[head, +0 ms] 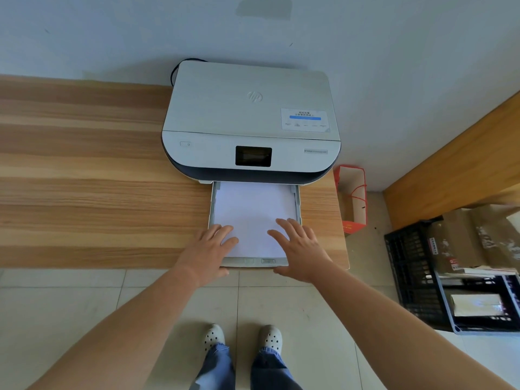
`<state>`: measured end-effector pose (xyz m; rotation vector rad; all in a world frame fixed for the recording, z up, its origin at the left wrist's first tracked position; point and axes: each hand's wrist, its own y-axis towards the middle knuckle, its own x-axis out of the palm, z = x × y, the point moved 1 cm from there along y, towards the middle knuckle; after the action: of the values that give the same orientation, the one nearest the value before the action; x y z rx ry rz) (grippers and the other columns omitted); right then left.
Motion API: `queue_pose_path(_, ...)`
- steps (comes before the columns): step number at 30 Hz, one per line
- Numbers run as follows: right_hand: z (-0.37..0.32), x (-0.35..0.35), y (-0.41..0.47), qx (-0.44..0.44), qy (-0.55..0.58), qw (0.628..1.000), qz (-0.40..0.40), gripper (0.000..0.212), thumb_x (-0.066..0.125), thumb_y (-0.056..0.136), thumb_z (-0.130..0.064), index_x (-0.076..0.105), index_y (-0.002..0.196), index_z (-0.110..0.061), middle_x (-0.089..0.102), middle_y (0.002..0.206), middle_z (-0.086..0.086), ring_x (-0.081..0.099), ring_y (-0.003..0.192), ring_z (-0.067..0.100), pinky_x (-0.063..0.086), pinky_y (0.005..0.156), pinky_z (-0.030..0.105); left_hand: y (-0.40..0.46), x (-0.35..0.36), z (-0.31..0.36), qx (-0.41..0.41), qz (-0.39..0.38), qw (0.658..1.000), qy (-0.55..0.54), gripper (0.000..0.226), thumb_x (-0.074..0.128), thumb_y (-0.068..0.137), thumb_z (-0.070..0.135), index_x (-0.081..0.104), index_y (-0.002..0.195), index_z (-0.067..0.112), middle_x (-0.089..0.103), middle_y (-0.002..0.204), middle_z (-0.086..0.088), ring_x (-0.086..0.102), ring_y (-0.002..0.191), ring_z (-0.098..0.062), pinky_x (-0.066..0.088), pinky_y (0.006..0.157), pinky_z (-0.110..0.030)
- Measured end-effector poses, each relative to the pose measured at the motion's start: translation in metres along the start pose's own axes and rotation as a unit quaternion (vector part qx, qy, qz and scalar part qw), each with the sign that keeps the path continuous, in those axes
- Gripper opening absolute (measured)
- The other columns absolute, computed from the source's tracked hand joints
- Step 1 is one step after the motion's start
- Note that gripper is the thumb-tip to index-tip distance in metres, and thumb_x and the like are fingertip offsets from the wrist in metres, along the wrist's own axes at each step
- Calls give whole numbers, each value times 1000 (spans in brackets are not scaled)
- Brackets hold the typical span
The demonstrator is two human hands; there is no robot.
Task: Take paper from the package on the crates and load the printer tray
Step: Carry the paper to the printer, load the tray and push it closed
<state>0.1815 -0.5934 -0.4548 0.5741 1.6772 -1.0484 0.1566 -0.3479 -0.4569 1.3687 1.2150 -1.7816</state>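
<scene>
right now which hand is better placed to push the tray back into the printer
Either would do, but slightly the right hand: its thumb already hooks the front lip of the tray, fingers flat on the paper. The left hand rests mostly on the paper's corner. Both together would likely push straighter.

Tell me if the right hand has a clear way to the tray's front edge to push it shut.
Probably yes. The right hand lies flat on the paper, its thumb already at the tray front lip, with nothing between them.
</scene>
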Motion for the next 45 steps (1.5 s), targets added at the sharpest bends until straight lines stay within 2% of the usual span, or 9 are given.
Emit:
queue_pose_path(5, 1, 0, 4, -9, -16, 1000, -14, 95, 58, 80, -64, 6, 152, -30, 0, 162, 4, 0, 148, 30, 5, 117, 51, 1, -2, 2, 2, -11, 1000, 10, 68, 56, 88, 47, 26, 145, 25, 13, 158, -1, 14, 143, -24, 23, 111, -40)
queue_pose_path(9, 2, -5, 7, -6, -9, 1000, -2, 92, 55, 82, -64, 7, 152, -29, 1, 162, 4, -1, 148, 30, 6, 117, 51, 2, -9, -4, 4, 23, 999, -33, 63, 54, 88, 46, 33, 142, 23, 22, 156, 0, 16, 140, -19, 24, 112, -37)
queue_pose_path(18, 7, -13, 19, 8, -13, 1000, 11, 92, 54, 82, -63, 5, 152, -27, -1, 162, 4, -4, 148, 29, 3, 118, 50, 7, -14, -16, -55, 26, 997, -42, 74, 52, 85, 55, 28, 146, 21, 20, 156, 3, 17, 143, -19, 21, 114, -38)
queue_pose_path(23, 10, -17, 25, 34, -27, 999, 33, 96, 52, 82, -63, -2, 153, -28, -12, 162, 5, -17, 147, 28, -8, 119, 49, 14, -16, -20, -75, 59, 995, -29, 79, 56, 82, 58, 33, 146, 18, 24, 157, -3, 22, 142, -25, 24, 113, -44)
queue_pose_path(29, 16, -27, 36, 57, -43, 996, 56, 98, 53, 81, -62, -6, 152, -28, -21, 160, 7, -30, 143, 29, -14, 117, 51, 30, -21, -25, -87, 61, 994, -10, 80, 52, 85, 59, 25, 149, 18, 14, 160, -3, 17, 144, -27, 25, 113, -45)
queue_pose_path(36, 23, -33, 50, 76, -56, 994, 61, 101, 52, 81, -65, -9, 152, -28, -24, 159, 6, -29, 143, 30, -13, 117, 53, 50, -32, -28, -60, 66, 996, 11, 79, 61, 83, 40, 24, 149, 19, 13, 160, -6, 17, 145, -28, 25, 112, -45)
queue_pose_path(45, 33, -51, 74, 95, -92, 987, 86, 103, 53, 82, -63, -13, 151, -24, -25, 159, 9, -28, 143, 31, -11, 117, 55, 70, -41, -40, -103, 133, 985, 41, 87, 75, 73, 42, 35, 145, 13, 17, 158, -13, 21, 144, -33, 22, 115, -52)
